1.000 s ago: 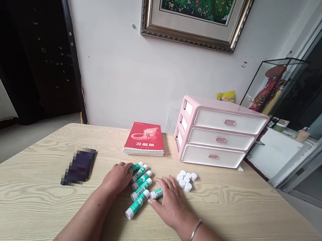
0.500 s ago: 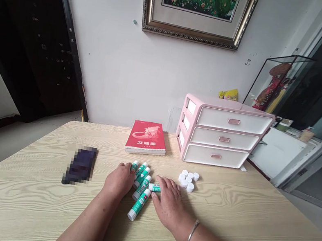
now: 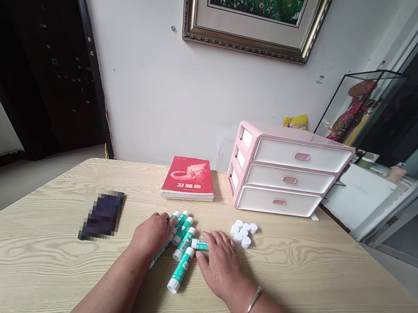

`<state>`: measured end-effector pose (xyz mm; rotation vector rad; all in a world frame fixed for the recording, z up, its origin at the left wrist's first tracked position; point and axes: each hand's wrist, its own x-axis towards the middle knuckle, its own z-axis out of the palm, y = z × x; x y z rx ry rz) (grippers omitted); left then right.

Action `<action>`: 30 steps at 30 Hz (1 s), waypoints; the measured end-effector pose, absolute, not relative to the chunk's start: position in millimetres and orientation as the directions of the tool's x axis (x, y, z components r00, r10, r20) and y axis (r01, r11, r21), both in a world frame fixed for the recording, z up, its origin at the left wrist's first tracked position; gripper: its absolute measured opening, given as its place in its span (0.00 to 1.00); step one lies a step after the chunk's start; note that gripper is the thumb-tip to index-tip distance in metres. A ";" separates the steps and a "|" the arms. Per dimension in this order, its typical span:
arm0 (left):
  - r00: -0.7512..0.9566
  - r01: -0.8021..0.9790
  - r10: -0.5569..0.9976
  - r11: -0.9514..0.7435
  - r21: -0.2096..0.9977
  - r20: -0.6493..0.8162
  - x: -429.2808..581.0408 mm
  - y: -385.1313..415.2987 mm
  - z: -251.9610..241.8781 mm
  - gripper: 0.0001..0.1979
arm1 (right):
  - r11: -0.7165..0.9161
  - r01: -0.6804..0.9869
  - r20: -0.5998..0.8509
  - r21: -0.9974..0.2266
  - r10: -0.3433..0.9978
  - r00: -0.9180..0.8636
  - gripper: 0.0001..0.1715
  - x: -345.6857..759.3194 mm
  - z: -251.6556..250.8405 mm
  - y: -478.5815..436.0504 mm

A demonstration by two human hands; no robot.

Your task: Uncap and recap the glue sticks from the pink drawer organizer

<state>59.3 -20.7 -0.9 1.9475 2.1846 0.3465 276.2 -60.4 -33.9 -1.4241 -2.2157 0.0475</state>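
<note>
Several green glue sticks with white ends lie in a loose cluster between my hands. My left hand (image 3: 151, 235) is closed, fingers curled over a glue stick (image 3: 159, 257) at the cluster's left side and partly hiding it. Beside its fingertips lie more sticks, among them a middle glue stick (image 3: 184, 244). The nearest glue stick (image 3: 181, 270) is slanted, apart from both hands. Palm down, my right hand (image 3: 220, 264) rests with fingers stretched out over a sideways glue stick (image 3: 200, 244); only that stick's left end shows between thumb and forefinger.
Several white caps (image 3: 243, 232) are grouped beyond my right fingers. Farther back on the wooden table (image 3: 33, 255) are a red book (image 3: 190, 177) and a pink and white drawer unit (image 3: 289, 179). A dark, pixelated item (image 3: 102, 216) lies at the left.
Along my left hand's inner side, more of a glue stick has come into view. The nearest stick has shifted slightly toward me and turned a little. My right hand stays nearly in place.
</note>
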 end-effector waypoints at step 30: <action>0.552 -0.610 0.698 -0.036 0.792 0.457 55.3 -30.2 110.3 0.37 | -0.347 -0.585 0.425 -0.733 0.437 -0.792 0.39 260.2 104.5 4.2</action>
